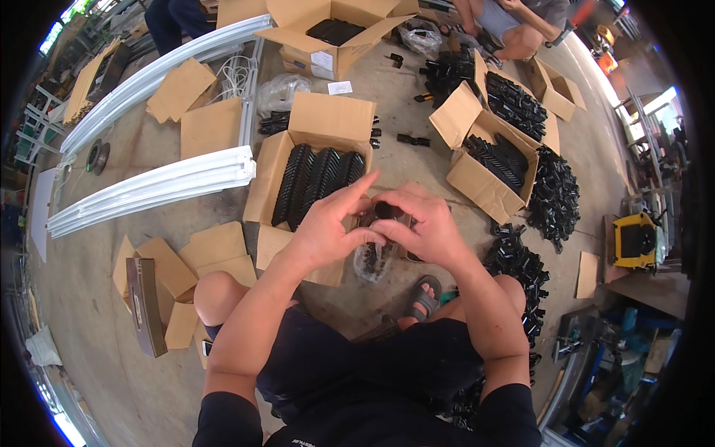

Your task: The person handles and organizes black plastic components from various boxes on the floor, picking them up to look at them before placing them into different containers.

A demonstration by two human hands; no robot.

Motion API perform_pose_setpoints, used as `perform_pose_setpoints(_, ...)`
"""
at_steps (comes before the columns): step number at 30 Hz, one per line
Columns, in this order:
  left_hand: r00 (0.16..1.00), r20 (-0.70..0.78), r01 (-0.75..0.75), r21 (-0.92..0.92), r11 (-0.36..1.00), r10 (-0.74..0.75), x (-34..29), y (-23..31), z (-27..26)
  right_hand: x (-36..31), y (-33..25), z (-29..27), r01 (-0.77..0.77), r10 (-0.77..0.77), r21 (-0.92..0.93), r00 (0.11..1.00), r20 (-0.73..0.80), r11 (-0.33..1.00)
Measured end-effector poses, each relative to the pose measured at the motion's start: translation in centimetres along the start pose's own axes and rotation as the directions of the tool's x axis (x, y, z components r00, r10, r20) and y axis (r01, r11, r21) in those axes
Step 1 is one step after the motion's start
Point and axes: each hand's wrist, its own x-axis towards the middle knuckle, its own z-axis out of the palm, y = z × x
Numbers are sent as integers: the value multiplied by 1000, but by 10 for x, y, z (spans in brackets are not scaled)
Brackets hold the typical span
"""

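In front of my knees, both hands meet around a small black tubular fitting (385, 211). My right hand (426, 221) is closed on it, with the dark round end showing between thumb and fingers. My left hand (328, 229) grips its other side with the thumb and curled fingers, while the index finger stretches out. Much of the fitting is hidden by my fingers. Just below them is a clear plastic bag (372, 262) with small dark pieces in it. An open cardboard box (262, 182) behind my left hand holds rows of black fittings (322, 175).
A second open box (488, 190) with black parts stands to the right, beside heaps of loose black fittings (553, 197). White metal profiles (160, 190) lie at the left. Farther off are another box (328, 56) and a person (514, 33) crouching. A yellow machine (634, 246) stands far right.
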Motion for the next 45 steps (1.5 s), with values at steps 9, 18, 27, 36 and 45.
perform_pose_setpoints(9,957,148,284,-298,912,-249,0,-2,0,2,-2,-4,-85,90,57,993,-80,995)
perform_pose_setpoints(18,957,127,287,-534,795,-260,-4,-14,13,3,-1,10,-152,166,88,970,-181,984)
perform_pose_setpoints(27,931,184,364,-451,815,-315,-4,-13,3,6,6,15,-144,168,154,974,-154,978)
perform_pose_setpoints(36,933,142,359,-442,822,-331,-8,-14,3,8,6,15,-172,189,198,979,-72,965)
perform_pose_setpoints(45,884,5,304,-767,566,-468,-3,-20,-24,-10,131,65,-594,593,-85,804,-35,800)
